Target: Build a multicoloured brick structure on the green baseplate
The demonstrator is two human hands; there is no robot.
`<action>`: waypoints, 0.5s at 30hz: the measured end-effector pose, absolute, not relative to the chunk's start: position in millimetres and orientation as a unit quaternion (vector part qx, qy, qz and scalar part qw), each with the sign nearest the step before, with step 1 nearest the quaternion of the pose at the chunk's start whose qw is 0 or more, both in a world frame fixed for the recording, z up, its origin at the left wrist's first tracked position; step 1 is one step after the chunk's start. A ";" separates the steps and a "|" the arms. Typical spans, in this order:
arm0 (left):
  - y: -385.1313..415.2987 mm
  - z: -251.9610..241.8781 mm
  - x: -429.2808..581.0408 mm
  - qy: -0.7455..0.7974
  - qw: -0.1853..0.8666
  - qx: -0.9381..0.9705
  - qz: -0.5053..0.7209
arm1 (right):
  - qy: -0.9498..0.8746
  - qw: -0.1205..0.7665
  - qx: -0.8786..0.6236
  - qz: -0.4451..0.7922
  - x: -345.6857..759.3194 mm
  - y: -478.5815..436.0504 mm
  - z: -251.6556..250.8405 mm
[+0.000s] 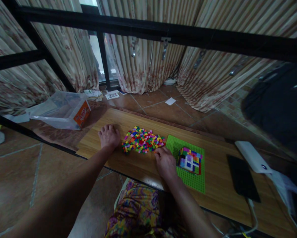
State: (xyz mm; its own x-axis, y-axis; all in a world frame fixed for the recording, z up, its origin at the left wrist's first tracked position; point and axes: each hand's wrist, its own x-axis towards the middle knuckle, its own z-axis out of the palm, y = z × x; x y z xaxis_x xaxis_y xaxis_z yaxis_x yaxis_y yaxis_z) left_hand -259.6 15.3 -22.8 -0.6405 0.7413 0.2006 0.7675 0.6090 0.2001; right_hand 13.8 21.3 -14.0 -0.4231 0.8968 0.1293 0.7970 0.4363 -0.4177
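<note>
- Far left, I've got a clear plastic bin with an orange label, on the floor beside the table.
- Left hand: palm down on the wood, just left of the bricks, fingers loosely spread. I see nothing held, though the palm side is hidden.
- Loose bricks: a mixed-colour heap, mid-table between the hands. I'd expect light, stiff, slick plastic, hard to break but easy to flick away. Best hold: thumb and fingertip on opposite side walls, studs left free.
- Right hand: fingers bent together at the heap's near right edge. I can't tell whether a brick is pinched.
- Green baseplate: flat, just right of that hand. Probably light, a bit bendy; take it by the rim.
- Brick build: sits on the plate, multicoloured with a white patch. Likely rigid, but could pop apart if pulled; grip low on the sides.
- Far right: black tablet, white device next to it.
</note>
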 end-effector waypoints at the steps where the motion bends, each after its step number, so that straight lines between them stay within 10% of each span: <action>1: 15.5 -23.4 -260.0 -0.895 0.050 -0.421 -0.135 | -0.833 0.165 -0.508 0.146 14.2 20.2 -13.4; 15: 15.0 -21.0 -259.1 -0.896 0.050 -0.423 -0.123 | -0.834 0.175 -0.503 0.146 9.5 15.4 -19.9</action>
State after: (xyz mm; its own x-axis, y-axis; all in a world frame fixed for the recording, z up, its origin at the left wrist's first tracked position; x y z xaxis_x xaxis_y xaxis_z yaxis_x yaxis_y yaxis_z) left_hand -259.1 15.0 -21.0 -0.6375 0.7456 0.1941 0.7703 0.6122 0.1784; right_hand 9.5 15.4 -19.9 -0.4328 0.8896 0.1463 0.7874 0.4520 -0.4192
